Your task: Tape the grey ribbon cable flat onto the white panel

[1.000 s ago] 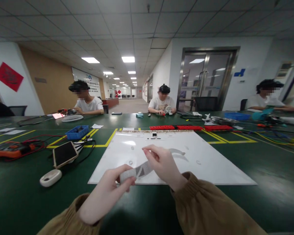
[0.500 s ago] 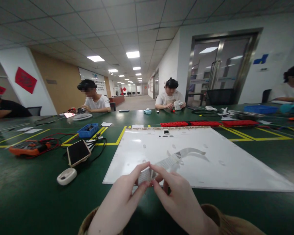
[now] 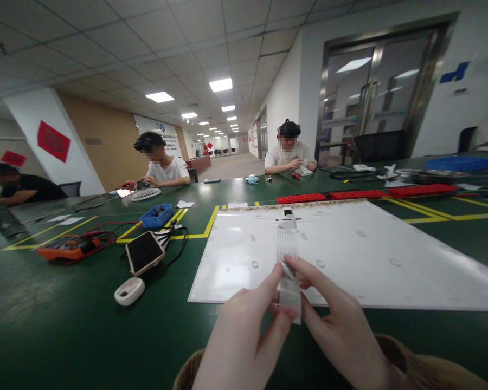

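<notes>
Between my two hands is a flat, whitish, shiny strip (image 3: 289, 304) with fine lines on it; I cannot make out its exact kind. One end points down toward me, and the other reaches forward over the white board (image 3: 228, 271). My left hand (image 3: 250, 325) pinches the strip from the left, thumb near its lower end and fingertip higher up. From the right, my right hand (image 3: 341, 319) holds it too, with the index fingertip on the upper part. The fingers behind the strip are partly hidden.
Left of the board lie a phone (image 3: 145, 253), a white oval case (image 3: 129, 291), an orange multimeter (image 3: 67, 247) with red leads and a blue bin (image 3: 156, 215). Red bars (image 3: 355, 195) line the board's far edge. Several people sit around the green table, one across (image 3: 289, 157).
The strip has swung from slanting off to the right to pointing nearly straight ahead. Both hands have shifted right in view and moved slightly apart, still holding it. The view has turned slightly left.
</notes>
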`<state>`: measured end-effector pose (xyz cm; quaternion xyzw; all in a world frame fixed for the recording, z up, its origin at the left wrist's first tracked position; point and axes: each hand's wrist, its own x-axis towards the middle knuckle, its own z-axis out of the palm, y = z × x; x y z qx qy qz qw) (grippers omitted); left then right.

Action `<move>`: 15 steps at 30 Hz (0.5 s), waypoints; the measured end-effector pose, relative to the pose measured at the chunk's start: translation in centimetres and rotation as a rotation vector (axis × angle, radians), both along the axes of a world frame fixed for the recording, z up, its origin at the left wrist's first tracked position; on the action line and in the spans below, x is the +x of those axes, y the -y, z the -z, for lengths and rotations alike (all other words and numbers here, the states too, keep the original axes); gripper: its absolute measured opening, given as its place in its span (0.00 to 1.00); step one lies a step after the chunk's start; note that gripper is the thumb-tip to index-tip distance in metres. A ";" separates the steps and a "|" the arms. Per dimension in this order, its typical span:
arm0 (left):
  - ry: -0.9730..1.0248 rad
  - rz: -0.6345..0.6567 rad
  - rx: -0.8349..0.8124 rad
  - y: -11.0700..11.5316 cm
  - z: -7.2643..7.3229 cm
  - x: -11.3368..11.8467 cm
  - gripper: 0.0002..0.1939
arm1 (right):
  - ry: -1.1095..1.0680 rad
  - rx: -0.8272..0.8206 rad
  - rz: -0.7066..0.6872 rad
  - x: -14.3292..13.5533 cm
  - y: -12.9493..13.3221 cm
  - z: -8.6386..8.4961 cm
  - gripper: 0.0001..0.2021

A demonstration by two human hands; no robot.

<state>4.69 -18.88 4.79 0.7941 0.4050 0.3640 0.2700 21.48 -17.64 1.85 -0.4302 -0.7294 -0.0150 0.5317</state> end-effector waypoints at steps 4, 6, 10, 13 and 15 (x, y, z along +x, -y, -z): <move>-0.048 0.062 0.000 0.2 -0.4 0.9 0.24 | 0.024 0.047 -0.040 1.1 0.3 0.2 0.23; -0.072 0.098 -0.010 0.2 -0.5 1.4 0.25 | 0.017 0.034 -0.040 1.6 0.5 0.4 0.24; -0.097 0.159 -0.043 0.3 -0.3 2.1 0.31 | 0.012 -0.014 -0.048 2.3 0.7 0.6 0.27; -0.103 0.157 -0.029 0.3 -0.2 2.2 0.32 | 0.024 -0.015 -0.043 2.4 0.7 0.8 0.25; -0.104 0.157 -0.009 0.3 -0.2 2.2 0.31 | 0.044 0.000 -0.012 2.4 0.6 0.9 0.22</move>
